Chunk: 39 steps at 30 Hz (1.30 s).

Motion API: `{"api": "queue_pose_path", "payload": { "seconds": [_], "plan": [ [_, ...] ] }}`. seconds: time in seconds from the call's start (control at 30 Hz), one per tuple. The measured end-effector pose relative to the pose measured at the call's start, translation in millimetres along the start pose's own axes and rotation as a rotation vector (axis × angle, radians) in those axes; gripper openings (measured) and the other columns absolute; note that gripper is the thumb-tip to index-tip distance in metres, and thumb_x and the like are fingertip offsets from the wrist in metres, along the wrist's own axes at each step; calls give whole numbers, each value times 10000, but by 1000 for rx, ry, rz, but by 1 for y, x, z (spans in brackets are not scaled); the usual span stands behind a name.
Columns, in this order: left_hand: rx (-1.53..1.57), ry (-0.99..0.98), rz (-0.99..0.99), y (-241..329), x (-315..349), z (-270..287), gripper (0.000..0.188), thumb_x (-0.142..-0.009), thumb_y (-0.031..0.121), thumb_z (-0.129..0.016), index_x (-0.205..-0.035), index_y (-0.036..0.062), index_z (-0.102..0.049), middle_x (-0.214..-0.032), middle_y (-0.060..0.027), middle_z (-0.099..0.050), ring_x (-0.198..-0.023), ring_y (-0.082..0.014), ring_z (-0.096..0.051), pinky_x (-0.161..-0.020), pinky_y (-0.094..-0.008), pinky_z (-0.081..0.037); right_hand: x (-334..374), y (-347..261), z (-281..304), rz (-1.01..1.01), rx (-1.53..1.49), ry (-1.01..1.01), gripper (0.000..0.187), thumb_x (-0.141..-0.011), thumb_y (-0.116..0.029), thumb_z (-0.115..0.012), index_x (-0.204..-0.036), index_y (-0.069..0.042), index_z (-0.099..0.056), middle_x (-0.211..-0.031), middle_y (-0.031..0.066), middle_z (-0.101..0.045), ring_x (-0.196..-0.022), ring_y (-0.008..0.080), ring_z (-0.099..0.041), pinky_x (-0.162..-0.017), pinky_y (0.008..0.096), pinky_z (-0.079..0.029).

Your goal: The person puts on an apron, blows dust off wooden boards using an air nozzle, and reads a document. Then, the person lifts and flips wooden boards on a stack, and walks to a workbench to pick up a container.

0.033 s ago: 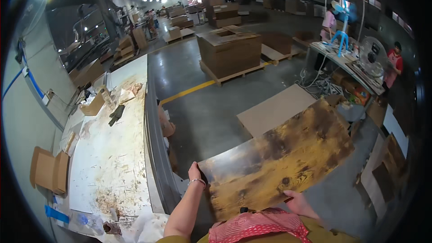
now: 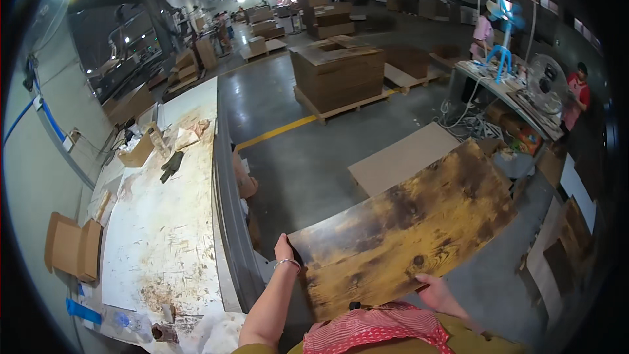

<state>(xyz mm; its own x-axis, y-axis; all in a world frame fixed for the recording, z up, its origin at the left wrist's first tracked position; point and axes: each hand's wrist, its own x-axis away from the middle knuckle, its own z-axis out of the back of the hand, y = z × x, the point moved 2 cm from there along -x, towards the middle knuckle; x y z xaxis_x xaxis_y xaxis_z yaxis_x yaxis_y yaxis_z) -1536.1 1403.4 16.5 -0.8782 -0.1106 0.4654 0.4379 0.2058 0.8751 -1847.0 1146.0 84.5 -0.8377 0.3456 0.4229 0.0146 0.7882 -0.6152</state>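
Observation:
A long wooden panel (image 2: 403, 223), stained brown and yellow with dark blotches and knots, is held in front of my body and slopes up to the right. My left hand (image 2: 284, 249), with a bracelet on its wrist, grips the panel's left end near the upper corner. Along the near long edge, my right hand (image 2: 434, 290) closes on the panel with its thumb on the upper face. The fingers of both hands are partly hidden beneath the board.
Left of me runs a stained white worktable (image 2: 164, 236) with a dark glove (image 2: 171, 166) and an open cardboard box (image 2: 72, 247). A flat board (image 2: 403, 157) lies beyond the panel. Stacked panels (image 2: 337, 78) stand on a pallet ahead. Two people are near a fan (image 2: 548, 84) at right.

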Motion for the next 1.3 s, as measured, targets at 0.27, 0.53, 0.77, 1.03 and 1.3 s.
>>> {"api": "queue_pose_path", "payload": {
  "seconds": [0.27,0.53,0.77,1.03,1.3],
  "plan": [
    [190,180,31,40,-39,-32,386,-813,343,-473,-824,-24,-591,-773,-74,-586,-710,-149,-500,-665,-306,-393,-140,-43,-45,-111,-66,-141,440,-747,-22,-500,-1170,32,-392,-1143,141,-493,-1078,265,-454,-940,396,-347],
    [295,190,-128,59,-148,-81,383,-868,345,-435,-834,-10,-574,-795,-53,-576,-717,-132,-474,-675,-283,-385,-327,-92,-79,-256,93,-254,378,-775,-44,-500,-1137,33,-421,-1102,137,-509,-1019,253,-487,-897,371,-378],
    [233,-171,199,31,-180,-105,285,-848,334,-466,-926,67,-529,-855,-28,-542,-746,-127,-492,-639,-279,-413,-441,-105,-137,-233,188,-249,396,-750,-52,-512,-1123,44,-423,-1081,139,-516,-1002,245,-498,-885,365,-390],
    [176,-195,264,97,-293,-138,389,-857,335,-458,-1097,29,-462,-1064,-90,-521,-988,-193,-476,-877,-347,-359,-607,-82,-251,-290,178,-261,368,-773,-101,-519,-1099,52,-444,-1082,121,-534,-1026,237,-489,-929,359,-352],
    [-171,-159,-1,178,-462,-166,390,-862,347,-466,-1041,5,-521,-944,-9,-521,-890,-114,-448,-824,-270,-331,-667,-67,-314,-284,-42,-172,311,-825,-129,-460,-1079,49,-469,-1077,130,-541,-998,244,-512,-909,367,-364]
  ]
}}
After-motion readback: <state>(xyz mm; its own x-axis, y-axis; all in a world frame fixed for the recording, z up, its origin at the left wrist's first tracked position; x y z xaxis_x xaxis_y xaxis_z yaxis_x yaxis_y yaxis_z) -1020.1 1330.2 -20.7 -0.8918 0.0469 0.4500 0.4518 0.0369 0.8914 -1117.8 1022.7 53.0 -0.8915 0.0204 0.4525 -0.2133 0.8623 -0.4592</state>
